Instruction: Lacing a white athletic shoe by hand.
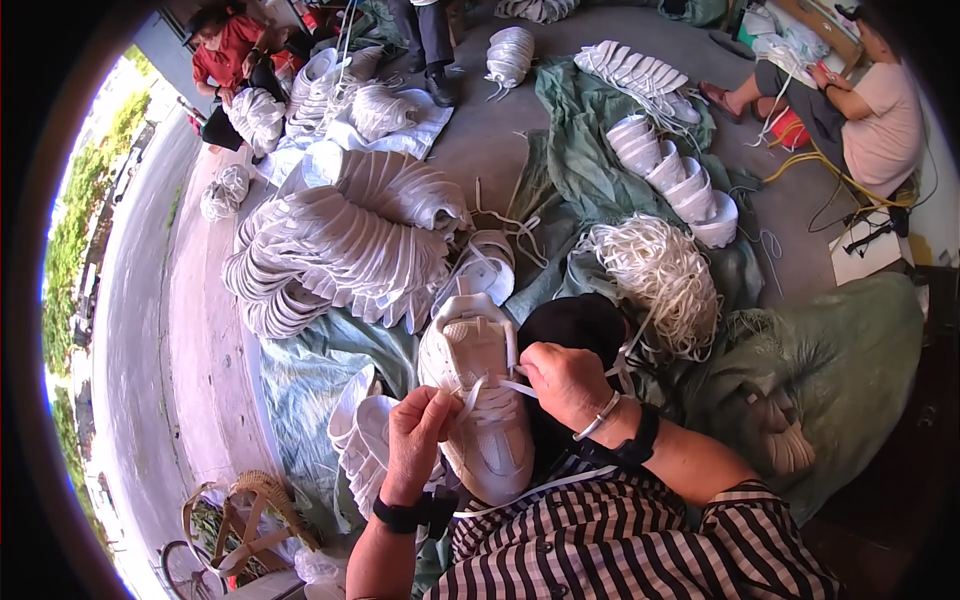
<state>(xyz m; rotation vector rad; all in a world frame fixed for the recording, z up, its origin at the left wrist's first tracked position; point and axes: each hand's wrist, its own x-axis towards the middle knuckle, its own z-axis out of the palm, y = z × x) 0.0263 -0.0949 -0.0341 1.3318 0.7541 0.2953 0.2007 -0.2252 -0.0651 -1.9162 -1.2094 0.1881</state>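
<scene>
A white sneaker [489,448] rests on my lap, its toe toward me and its heel opening away. White shoelace [489,396] runs across its upper part, crossing over the eyelets. On the left side of the shoe, my left hand [420,432] pinches one part of the lace between thumb and fingers. My right hand [572,385] is closed on another part of the lace, right of the shoe's tongue. The lace is drawn out to both sides between my hands. Some of my right fingers are hidden behind the hand.
Stacked white shoe uppers [340,250] lie ahead on green sheeting [300,375]. A heap of white laces [660,280] sits to the right, near nested uppers [672,180]. A wicker seat [255,515] stands at left. People sit at far left [232,60] and far right [880,110].
</scene>
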